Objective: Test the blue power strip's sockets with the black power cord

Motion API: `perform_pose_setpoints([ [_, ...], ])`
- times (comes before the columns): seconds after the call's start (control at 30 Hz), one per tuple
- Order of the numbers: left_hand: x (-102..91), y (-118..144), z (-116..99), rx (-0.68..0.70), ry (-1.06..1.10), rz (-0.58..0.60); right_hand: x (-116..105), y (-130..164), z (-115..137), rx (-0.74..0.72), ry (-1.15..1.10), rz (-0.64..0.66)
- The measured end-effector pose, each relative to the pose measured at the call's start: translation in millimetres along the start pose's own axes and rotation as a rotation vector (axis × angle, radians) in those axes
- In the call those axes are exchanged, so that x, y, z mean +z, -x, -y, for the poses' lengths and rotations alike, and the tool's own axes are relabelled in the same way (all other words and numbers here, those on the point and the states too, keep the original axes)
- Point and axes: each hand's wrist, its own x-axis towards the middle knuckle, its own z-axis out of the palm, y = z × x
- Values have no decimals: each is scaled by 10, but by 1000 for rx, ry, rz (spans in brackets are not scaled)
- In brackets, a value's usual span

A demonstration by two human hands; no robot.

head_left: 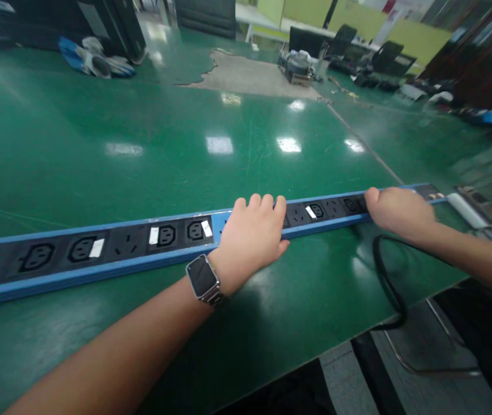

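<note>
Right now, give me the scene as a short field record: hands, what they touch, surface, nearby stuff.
left hand: palm down, fingers over the power strip, watch on wrist
right hand: gripping the strip nearer its right end
power strip: long, blue frame, black sockets, white labels, lying flat
surface: green table
cable: black, looping off the near table edge
</note>
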Motion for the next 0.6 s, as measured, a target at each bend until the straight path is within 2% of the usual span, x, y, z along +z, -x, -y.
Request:
perform_pose_setpoints([
  [0.07,-8,-9,-3,-14,-2,22,26,28,3,5,-4,-14],
  [0.17,-24,2,5,-9,12,48,37,-1,-2,-52,-13,35],
  [0.3,-60,-18,-24,-38,47,19,-2,-75,-13,-26,-51,73],
  [0.47,-50,-269,-286,-118,134,64,-4,-38,-44,60,-352,270],
  [0.6,62,-416,-492,-118,180,-52,71,41,-60,140,-530,257],
])
